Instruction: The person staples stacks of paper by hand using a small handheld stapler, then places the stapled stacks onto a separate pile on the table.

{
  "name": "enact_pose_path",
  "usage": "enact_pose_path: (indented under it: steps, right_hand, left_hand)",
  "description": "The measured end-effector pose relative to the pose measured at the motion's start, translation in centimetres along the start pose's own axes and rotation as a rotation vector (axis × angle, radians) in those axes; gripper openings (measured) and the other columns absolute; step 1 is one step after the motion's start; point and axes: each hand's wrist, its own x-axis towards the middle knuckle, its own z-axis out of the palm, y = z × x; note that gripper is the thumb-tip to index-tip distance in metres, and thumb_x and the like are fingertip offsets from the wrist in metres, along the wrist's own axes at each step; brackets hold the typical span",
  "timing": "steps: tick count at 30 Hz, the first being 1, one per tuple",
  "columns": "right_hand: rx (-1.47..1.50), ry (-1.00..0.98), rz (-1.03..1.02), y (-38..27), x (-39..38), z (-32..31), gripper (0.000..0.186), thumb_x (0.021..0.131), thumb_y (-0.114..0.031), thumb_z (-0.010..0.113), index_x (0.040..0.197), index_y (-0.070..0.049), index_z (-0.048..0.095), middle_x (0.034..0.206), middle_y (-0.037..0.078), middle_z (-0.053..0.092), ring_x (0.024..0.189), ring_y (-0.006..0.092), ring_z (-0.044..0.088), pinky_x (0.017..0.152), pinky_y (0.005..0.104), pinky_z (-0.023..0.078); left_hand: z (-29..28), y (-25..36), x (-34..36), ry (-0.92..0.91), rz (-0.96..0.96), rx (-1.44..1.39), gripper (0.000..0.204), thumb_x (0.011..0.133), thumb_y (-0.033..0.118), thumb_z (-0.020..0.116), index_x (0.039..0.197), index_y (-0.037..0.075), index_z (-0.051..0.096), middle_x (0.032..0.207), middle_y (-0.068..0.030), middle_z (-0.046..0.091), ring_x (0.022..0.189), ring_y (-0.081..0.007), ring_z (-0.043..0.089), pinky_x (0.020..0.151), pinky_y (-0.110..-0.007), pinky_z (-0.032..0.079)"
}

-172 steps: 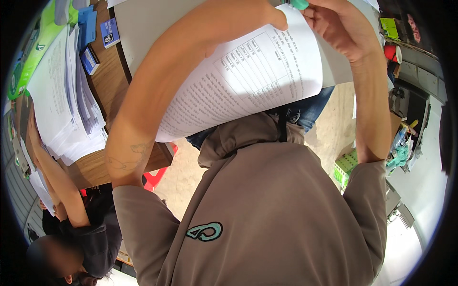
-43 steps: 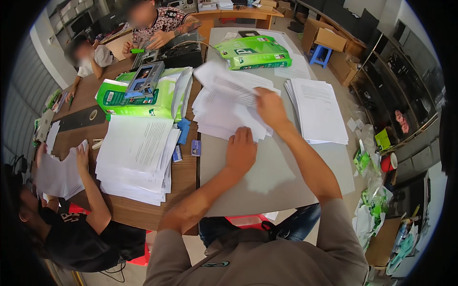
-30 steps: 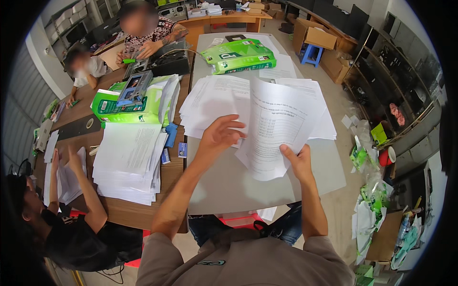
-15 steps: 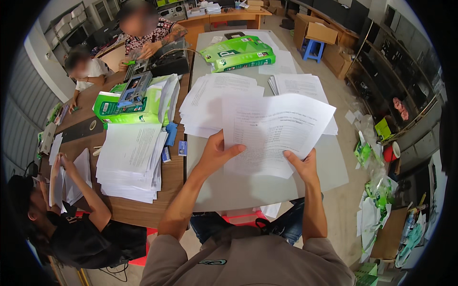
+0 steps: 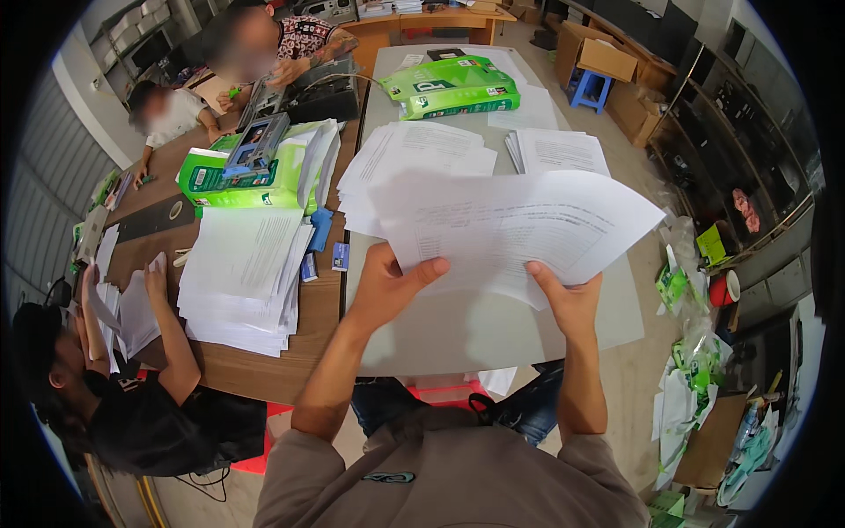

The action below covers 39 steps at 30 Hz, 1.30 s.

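A small sheaf of printed paper sheets [image 5: 528,224] is held up above the grey table [image 5: 581,326], its right side bending outward. My left hand [image 5: 387,286] grips the lower left edge, thumb on top. At the lower right edge my right hand [image 5: 570,304] pinches the same sheets, thumb also on top. Behind them lie a left paper stack [image 5: 414,154] and a right paper stack [image 5: 559,150]. How many sheets I hold cannot be made out.
A green paper ream package [image 5: 453,88] lies at the table's far end. On the brown table [image 5: 220,374] to the left stand a tall paper stack [image 5: 242,273] and an opened green package [image 5: 238,180]. A co-worker [image 5: 167,396] at left handles sheets; others sit behind. Shelving [image 5: 731,150] lines the right.
The sheets I hold have spread wider and bowed, their right corner swinging out to the right. My hands have moved slightly apart. The co-worker at left has lifted a sheet.
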Motion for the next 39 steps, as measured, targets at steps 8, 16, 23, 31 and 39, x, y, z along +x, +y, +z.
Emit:
enact_pose_path:
  steps: [8,16,23,31,39]
  right_hand:
    - [0.026,0.01,0.003,3.2,-1.7,1.0,0.035,0.082,-0.001,0.077,0.114,0.006,0.063,0.105,0.01,0.07,0.097,0.0176,0.064,0.087,0.0304,0.05]
    - [-0.006,0.011,0.114,4.1,-2.6,0.7,0.041,0.081,-0.004,0.078,0.116,0.005,0.06,0.11,0.012,0.066,0.099,0.0205,0.063,0.091,0.0328,0.049]
    - [-0.06,0.053,0.149,5.8,-4.2,0.3,0.035,0.084,-0.005,0.076,0.113,0.005,0.062,0.108,0.012,0.066,0.098,0.0215,0.062,0.091,0.0338,0.048]
    - [-0.208,0.012,0.002,8.4,-5.3,0.0,0.033,0.084,-0.005,0.075,0.112,0.005,0.062,0.104,0.011,0.066,0.095,0.0198,0.062,0.087,0.0334,0.049]
    - [0.024,-0.109,0.279,6.4,-8.4,-1.0,0.036,0.085,-0.001,0.072,0.118,0.005,0.058,0.113,0.01,0.064,0.103,0.0184,0.06,0.092,0.032,0.047]
  left_hand:
    - [0.7,-4.6,-0.9,0.081,-0.051,0.093,0.027,0.094,0.017,0.07,0.112,-0.002,0.067,0.1,-0.0053,0.071,0.093,-0.0134,0.063,0.083,-0.029,0.05]
    - [1.2,-4.3,-0.9,0.111,-0.041,0.177,0.03,0.096,0.021,0.068,0.11,-0.005,0.066,0.099,-0.0069,0.07,0.09,-0.0136,0.062,0.082,-0.03,0.05]
    - [2.1,-3.7,-2.1,0.122,-0.002,0.233,0.028,0.096,0.019,0.066,0.107,-0.007,0.066,0.094,-0.0086,0.07,0.086,-0.0137,0.061,0.08,-0.031,0.05]
    - [1.4,-5.6,-2.8,0.121,-0.177,0.25,0.032,0.097,0.022,0.065,0.11,-0.007,0.065,0.094,-0.0084,0.07,0.086,-0.0134,0.059,0.079,-0.031,0.049]
    - [1.4,2.5,0.7,-0.03,-0.069,-0.023,0.033,0.1,0.017,0.06,0.124,-0.006,0.058,0.107,-0.0062,0.067,0.097,-0.0102,0.058,0.084,-0.027,0.047]
